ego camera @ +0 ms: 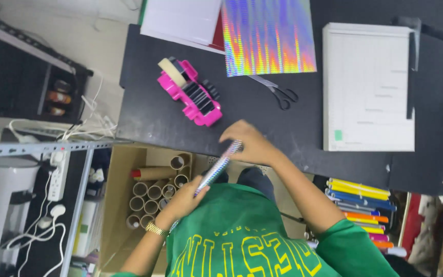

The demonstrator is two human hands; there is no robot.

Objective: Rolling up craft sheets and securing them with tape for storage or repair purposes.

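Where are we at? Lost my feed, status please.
Left hand and right hand grip a rolled holographic sheet at the black table edge. Nothing blocking.

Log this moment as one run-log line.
left hand: holds lower end of holographic roll | right hand: holds upper end | nearby: pink tape dispenser, scissors, black table

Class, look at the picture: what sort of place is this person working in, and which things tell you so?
Probably a craft workspace: a paper trimmer, scissors and a holographic sheet lie on the black table, with a box of cardboard tubes beside it.
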